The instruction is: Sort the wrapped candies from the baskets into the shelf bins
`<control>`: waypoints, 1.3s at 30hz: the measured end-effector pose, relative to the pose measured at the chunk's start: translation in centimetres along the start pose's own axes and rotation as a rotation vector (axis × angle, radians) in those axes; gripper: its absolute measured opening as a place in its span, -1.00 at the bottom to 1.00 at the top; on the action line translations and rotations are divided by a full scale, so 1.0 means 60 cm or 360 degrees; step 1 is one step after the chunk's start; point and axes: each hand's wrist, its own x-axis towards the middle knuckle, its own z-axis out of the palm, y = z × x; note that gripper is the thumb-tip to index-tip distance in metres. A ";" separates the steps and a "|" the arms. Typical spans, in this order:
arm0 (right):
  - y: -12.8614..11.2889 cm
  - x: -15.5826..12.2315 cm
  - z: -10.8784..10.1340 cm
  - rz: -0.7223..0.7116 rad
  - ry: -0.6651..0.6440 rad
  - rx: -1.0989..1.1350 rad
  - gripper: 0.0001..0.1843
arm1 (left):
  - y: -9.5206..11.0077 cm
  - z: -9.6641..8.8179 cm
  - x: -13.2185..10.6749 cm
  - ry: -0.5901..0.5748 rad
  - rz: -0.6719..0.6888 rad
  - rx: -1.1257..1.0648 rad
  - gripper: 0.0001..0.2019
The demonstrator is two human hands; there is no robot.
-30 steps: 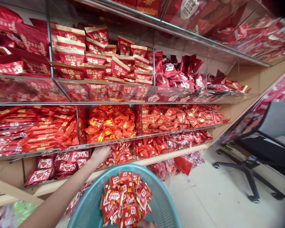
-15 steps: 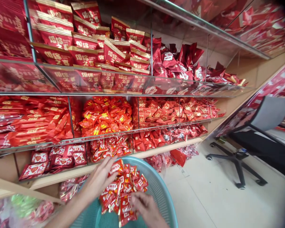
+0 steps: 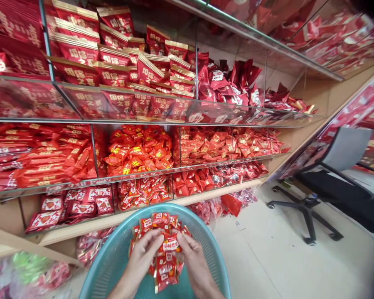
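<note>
A teal plastic basket (image 3: pixel 112 257) sits low in front of me with a heap of small red candy packets (image 3: pixel 163 265) in it. My left hand (image 3: pixel 143 255) and my right hand (image 3: pixel 191 259) are both over the heap, fingers curled around a bunch of the packets from either side. One packet with a white label (image 3: pixel 171 244) shows between my thumbs. Just beyond the basket is the lowest shelf bin of similar red packets (image 3: pixel 141 193).
Glass-fronted shelves (image 3: pixel 143 120) full of red sweet packets fill the wall ahead. Bagged goods (image 3: pixel 233 203) lie on the floor under the shelf. A black office chair (image 3: pixel 330 187) stands on the tiled floor at the right.
My left hand came back from the lowest shelf bin into the basket. My right hand rose from the basket's near edge, and both now clasp packets on the heap.
</note>
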 end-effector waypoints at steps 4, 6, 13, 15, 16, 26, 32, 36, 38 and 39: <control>-0.007 -0.004 0.002 -0.0067 -0.0053 -0.0113 -0.58 | -0.004 0.006 -0.002 0.0037 -0.0078 -0.0327 -0.69; -0.008 -0.006 0.003 -0.0105 -0.0060 -0.0144 -0.61 | -0.004 0.008 -0.003 0.0071 -0.0097 -0.0460 -0.72; -0.012 -0.012 0.006 -0.0183 -0.0053 -0.0179 -0.68 | 0.001 0.020 -0.013 0.0157 -0.0157 -0.0762 -0.77; -0.014 -0.014 0.011 -0.0181 -0.0060 -0.0167 -0.67 | -0.001 0.026 -0.017 0.0231 -0.0102 -0.0811 -0.77; -0.014 -0.014 0.013 -0.0184 -0.0050 -0.0169 -0.65 | -0.003 0.029 -0.019 0.0269 -0.0082 -0.0840 -0.78; 0.025 -0.025 -0.045 -0.0344 -0.0107 -0.0761 -0.60 | -0.052 0.057 -0.054 0.0221 -0.0545 -0.0729 -0.56; 0.045 -0.041 -0.063 -0.0265 -0.0271 -0.0835 -0.52 | -0.088 0.049 -0.070 0.0081 -0.0675 -0.0723 -0.54; 0.063 -0.044 -0.065 0.0083 -0.0279 -0.0783 -0.41 | -0.098 0.041 -0.068 0.0148 -0.0789 -0.0754 -0.60; 0.071 -0.044 -0.066 0.0201 -0.0255 -0.0787 -0.38 | -0.098 0.038 -0.062 0.0220 -0.0855 -0.0774 -0.62; 0.074 -0.043 -0.068 0.0220 -0.0247 -0.0797 -0.37 | -0.097 0.036 -0.058 0.0250 -0.0878 -0.0784 -0.63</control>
